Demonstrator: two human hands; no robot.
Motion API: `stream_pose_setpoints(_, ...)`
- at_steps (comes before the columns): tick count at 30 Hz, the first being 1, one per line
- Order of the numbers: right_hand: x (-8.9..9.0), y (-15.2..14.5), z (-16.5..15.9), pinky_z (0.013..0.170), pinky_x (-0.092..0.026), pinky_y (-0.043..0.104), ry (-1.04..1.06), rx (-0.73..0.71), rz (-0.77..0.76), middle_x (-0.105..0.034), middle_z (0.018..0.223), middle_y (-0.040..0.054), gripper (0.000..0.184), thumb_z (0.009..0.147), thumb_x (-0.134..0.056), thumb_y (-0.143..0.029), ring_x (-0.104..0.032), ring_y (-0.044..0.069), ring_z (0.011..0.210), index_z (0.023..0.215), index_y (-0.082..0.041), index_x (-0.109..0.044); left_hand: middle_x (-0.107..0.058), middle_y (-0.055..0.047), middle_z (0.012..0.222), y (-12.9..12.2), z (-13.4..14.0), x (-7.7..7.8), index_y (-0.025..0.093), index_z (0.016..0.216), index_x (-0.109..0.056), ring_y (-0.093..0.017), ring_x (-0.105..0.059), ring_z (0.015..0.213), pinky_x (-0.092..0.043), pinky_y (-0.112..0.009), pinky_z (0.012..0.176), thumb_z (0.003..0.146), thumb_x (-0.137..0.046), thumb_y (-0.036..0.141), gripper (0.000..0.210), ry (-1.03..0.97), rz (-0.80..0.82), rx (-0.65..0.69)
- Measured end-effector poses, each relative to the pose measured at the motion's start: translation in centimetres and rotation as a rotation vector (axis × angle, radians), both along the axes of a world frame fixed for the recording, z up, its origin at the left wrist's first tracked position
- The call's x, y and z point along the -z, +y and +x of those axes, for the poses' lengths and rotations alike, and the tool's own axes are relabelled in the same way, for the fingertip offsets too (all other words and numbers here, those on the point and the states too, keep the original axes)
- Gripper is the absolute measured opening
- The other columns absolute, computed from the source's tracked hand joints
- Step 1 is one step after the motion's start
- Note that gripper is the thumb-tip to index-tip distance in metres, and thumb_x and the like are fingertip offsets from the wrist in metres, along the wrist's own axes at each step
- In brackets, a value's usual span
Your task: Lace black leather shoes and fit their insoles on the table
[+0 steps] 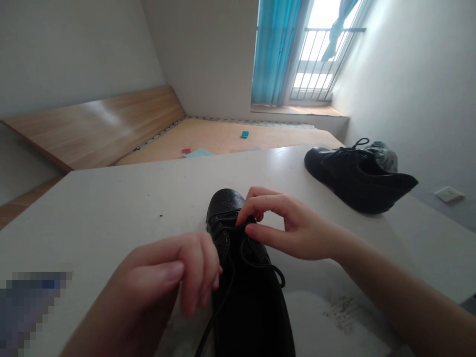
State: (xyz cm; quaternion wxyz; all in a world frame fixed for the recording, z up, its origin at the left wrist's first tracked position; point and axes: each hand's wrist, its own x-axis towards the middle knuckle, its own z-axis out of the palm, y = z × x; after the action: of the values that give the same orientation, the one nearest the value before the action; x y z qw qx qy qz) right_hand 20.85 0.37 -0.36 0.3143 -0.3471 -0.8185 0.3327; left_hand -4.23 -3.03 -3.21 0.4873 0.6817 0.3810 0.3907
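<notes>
A black lace-up shoe [253, 312] lies on the white table in front of me, its toe pointing away. My right hand [282, 218] is at the eyelets, with thumb and fingers pinched on the black shoelace [226, 229]. One lace end loops out over the shoe's right side; another runs down its left side. Against the left edge of the shoe is my left hand [174, 272], its fingers curled down and slightly blurred. Those fingertips are partly hidden, so what they hold, if anything, does not show.
A second black shoe [353, 178], with its lace tied, stands at the table's right rear beside a crumpled plastic bag [385, 156]. The white table [122, 218] has small dark specks and a scuffed patch. Beyond it is a bed [219, 129] with a wooden headboard [111, 124].
</notes>
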Motion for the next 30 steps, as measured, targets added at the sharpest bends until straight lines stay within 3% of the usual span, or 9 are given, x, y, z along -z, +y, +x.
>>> stream_pose_setpoints(1, 0.0, 0.0, 0.0, 0.074, -0.046, 0.028, -0.003, 0.015, -0.011, -0.055, 0.087, 0.0026, 0.010, 0.089, -0.059, -0.021, -0.052, 0.012, 0.078, 0.092, -0.014, -0.067, -0.057, -0.002, 0.059, 0.3, 1.0, -0.7, 0.023, 0.055, -0.057, -0.019, -0.056, 0.062, -0.051, -0.031, 0.058, 0.083, -0.053, 0.035, 0.030, 0.049, 0.056, -0.032)
stream_pose_setpoints(3, 0.0, 0.1, -0.1, 0.074, -0.046, 0.029, 0.001, 0.027, -0.051, -0.056, 0.087, 0.0026, 0.008, 0.089, -0.058, -0.021, -0.053, 0.012, 0.077, 0.088, -0.016, -0.065, -0.063, 0.001, 0.076, 0.6, 2.8, -1.4, 0.027, 0.085, -0.066, -0.018, -0.058, 0.071, -0.050, -0.030, 0.067, 0.083, -0.056, 0.027, 0.010, 0.222, 0.199, -0.226)
stream_pose_setpoints(5, 0.0, 0.2, -0.1, 0.073, -0.046, 0.030, 0.015, 0.028, -0.089, -0.056, 0.086, 0.0022, 0.010, 0.090, -0.057, -0.023, -0.053, 0.013, 0.077, 0.083, -0.017, -0.062, -0.063, -0.001, 0.091, 0.4, 3.8, -1.5, 0.028, 0.103, -0.065, -0.019, -0.059, 0.084, -0.049, -0.031, 0.075, 0.087, -0.054, 0.029, 0.020, 0.323, 0.292, -0.315)
stream_pose_setpoints(10, 0.4, 0.3, -0.4, 0.071, -0.043, 0.028, 0.056, 0.053, -0.075, -0.054, 0.085, 0.0014, 0.015, 0.093, -0.055, -0.026, -0.051, 0.012, 0.077, 0.080, -0.018, -0.058, -0.060, -0.003, 0.104, 0.0, 4.1, -0.6, 0.027, 0.104, -0.063, -0.021, -0.058, 0.097, -0.047, -0.033, 0.081, 0.094, -0.046, 0.034, 0.021, 0.375, 0.324, -0.256)
stream_pose_setpoints(17, 0.9, 0.2, -1.1, 0.071, -0.036, 0.028, -0.045, 0.144, 0.165, -0.048, 0.087, 0.0014, 0.020, 0.099, -0.045, -0.028, -0.045, 0.012, 0.076, 0.082, -0.018, -0.049, -0.061, 0.000, 0.099, 0.6, 3.9, -0.5, 0.027, 0.096, -0.065, -0.017, -0.060, 0.095, -0.047, -0.030, 0.084, 0.095, -0.048, 0.029, 0.017, 0.316, 0.334, -0.233)
stream_pose_setpoints(19, 0.8, 0.2, -1.0, 0.068, -0.035, 0.028, 0.028, 0.139, 0.070, -0.045, 0.081, 0.0001, 0.032, 0.099, -0.046, -0.037, -0.042, 0.012, 0.072, 0.074, -0.018, -0.047, -0.062, 0.000, 0.099, 0.5, 3.9, -0.5, 0.028, 0.096, -0.065, -0.018, -0.060, 0.096, -0.048, -0.030, 0.083, 0.095, -0.049, 0.030, 0.016, 0.321, 0.329, -0.245)
stream_pose_setpoints(23, 0.6, 0.5, -0.4, 0.067, -0.035, 0.027, 0.222, -0.031, -0.306, -0.040, 0.076, -0.0007, 0.051, 0.095, -0.046, -0.057, -0.038, 0.011, 0.070, 0.063, -0.017, -0.043, -0.065, 0.001, 0.101, 0.4, 3.8, -0.4, 0.028, 0.101, -0.063, -0.019, -0.061, 0.089, -0.048, -0.031, 0.076, 0.091, -0.056, 0.039, 0.016, 0.389, 0.269, -0.344)
stream_pose_setpoints(26, 0.4, 0.6, 0.1, 0.075, -0.040, 0.028, 0.393, -0.049, -0.513, -0.047, 0.084, 0.0016, 0.049, 0.089, -0.057, -0.059, -0.045, 0.013, 0.080, 0.065, -0.017, -0.048, -0.065, 0.000, 0.097, 0.4, 3.8, -0.3, 0.026, 0.094, -0.061, -0.020, -0.060, 0.086, -0.047, -0.033, 0.077, 0.091, -0.055, 0.040, 0.015, 0.409, 0.260, -0.334)
stream_pose_setpoints(30, -0.3, 0.9, 0.6, 0.075, -0.047, 0.028, 0.744, -0.066, -0.717, -0.047, 0.074, 0.0016, 0.054, 0.078, -0.072, -0.049, -0.050, 0.013, 0.074, 0.053, -0.018, -0.037, -0.062, -0.001, 0.093, 0.4, 4.0, -0.4, 0.025, 0.088, -0.057, -0.020, -0.059, 0.087, -0.047, -0.033, 0.078, 0.094, -0.050, 0.037, 0.015, 0.406, 0.289, -0.296)
